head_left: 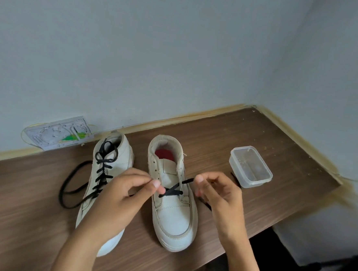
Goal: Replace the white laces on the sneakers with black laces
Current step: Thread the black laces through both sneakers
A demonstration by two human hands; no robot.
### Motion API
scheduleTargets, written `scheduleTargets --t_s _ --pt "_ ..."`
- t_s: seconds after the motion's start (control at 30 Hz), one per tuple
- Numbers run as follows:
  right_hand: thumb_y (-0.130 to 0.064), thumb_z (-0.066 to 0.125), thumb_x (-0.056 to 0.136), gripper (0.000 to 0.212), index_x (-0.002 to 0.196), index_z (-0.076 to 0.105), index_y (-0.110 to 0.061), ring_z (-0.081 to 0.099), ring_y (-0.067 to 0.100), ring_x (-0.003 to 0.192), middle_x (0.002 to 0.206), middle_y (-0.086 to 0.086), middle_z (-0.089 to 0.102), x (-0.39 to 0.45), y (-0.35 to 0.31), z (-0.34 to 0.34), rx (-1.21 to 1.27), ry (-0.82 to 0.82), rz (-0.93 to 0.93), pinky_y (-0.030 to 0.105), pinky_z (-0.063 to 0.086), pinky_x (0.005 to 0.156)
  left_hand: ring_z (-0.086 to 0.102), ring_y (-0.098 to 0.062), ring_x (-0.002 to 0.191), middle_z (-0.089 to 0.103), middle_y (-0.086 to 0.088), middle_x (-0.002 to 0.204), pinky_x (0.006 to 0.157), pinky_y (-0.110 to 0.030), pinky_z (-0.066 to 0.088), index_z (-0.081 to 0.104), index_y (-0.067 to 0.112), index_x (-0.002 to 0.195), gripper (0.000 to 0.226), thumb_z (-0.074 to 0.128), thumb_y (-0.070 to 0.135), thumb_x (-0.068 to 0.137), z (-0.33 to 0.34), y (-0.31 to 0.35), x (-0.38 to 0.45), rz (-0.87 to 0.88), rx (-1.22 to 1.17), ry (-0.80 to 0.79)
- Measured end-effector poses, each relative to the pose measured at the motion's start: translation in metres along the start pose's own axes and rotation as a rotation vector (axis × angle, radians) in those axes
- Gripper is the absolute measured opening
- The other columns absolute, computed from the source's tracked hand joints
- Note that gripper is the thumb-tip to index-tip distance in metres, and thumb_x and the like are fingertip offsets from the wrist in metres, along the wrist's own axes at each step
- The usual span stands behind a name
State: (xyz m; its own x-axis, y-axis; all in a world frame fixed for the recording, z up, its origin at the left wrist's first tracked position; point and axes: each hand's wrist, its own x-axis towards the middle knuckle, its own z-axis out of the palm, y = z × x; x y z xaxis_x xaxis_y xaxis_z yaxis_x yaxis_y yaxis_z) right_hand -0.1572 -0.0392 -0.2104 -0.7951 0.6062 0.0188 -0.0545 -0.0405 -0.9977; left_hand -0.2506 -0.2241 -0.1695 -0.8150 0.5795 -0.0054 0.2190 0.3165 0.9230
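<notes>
Two white sneakers stand side by side on a wooden table (pixel 258 141), toes toward me. The left sneaker (pixel 117 158) is laced with a black lace (pixel 102 168) whose loose ends loop on the table to its left. The right sneaker (pixel 174 211) has a red insole and a black lace (pixel 173 191) crossed through its lowest eyelets only. My left hand (pixel 118 196) pinches one end of that lace at the shoe's left eyelets. My right hand (pixel 218 193) grips the other end, which runs out from the right eyelets.
A clear plastic container (pixel 250 166) sits to the right of the sneakers, near my right hand. A grey embossed plaque (pixel 59 134) leans on the wall at the back left. Walls close the table at the back and right; its front edge drops off at the lower right.
</notes>
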Motion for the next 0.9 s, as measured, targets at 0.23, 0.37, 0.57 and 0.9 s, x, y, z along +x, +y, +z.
scheduleTargets --t_s 0.23,0.37,0.57,0.9 --pt "-0.005 0.069 0.085 0.033 0.117 0.061 -0.003 0.068 0.024 0.071 0.106 0.012 0.069 -0.011 -0.010 0.019 0.330 -0.615 0.235 0.023 0.052 0.057 0.056 -0.001 0.101 0.054 0.019 0.098 0.087 -0.005 0.037 0.079 0.033 0.092 0.018 0.072 0.047 0.082 0.005 -0.002 0.003 0.143 -0.059 0.002" --pt "0.009 0.055 0.091 0.046 0.133 0.043 -0.004 0.070 0.025 0.089 0.116 0.010 0.064 -0.014 -0.012 0.025 0.461 -0.798 0.279 0.023 0.054 0.070 0.058 -0.001 0.091 0.053 0.019 0.096 0.080 -0.009 0.043 0.080 0.027 0.089 0.017 0.074 0.040 0.081 0.008 -0.005 0.005 0.111 -0.127 -0.014" --pt "-0.006 0.066 0.088 0.031 0.116 0.063 0.005 0.060 0.012 0.065 0.080 0.006 0.067 -0.005 -0.014 0.010 0.291 -0.664 0.319 0.018 0.045 0.057 0.057 -0.003 0.095 0.056 0.017 0.098 0.076 -0.004 0.038 0.076 0.032 0.088 0.018 0.071 0.048 0.081 0.000 -0.013 0.007 0.114 0.039 0.355" --pt "-0.044 0.086 0.065 0.040 0.089 0.078 -0.013 0.045 0.009 0.064 0.070 0.000 0.060 0.004 -0.016 -0.018 0.161 -0.451 0.249 0.024 0.032 0.062 0.048 -0.004 0.109 0.058 0.023 0.117 0.098 -0.020 0.033 0.067 0.034 0.116 0.031 0.060 0.043 0.087 0.000 -0.010 0.007 0.243 0.348 0.458"
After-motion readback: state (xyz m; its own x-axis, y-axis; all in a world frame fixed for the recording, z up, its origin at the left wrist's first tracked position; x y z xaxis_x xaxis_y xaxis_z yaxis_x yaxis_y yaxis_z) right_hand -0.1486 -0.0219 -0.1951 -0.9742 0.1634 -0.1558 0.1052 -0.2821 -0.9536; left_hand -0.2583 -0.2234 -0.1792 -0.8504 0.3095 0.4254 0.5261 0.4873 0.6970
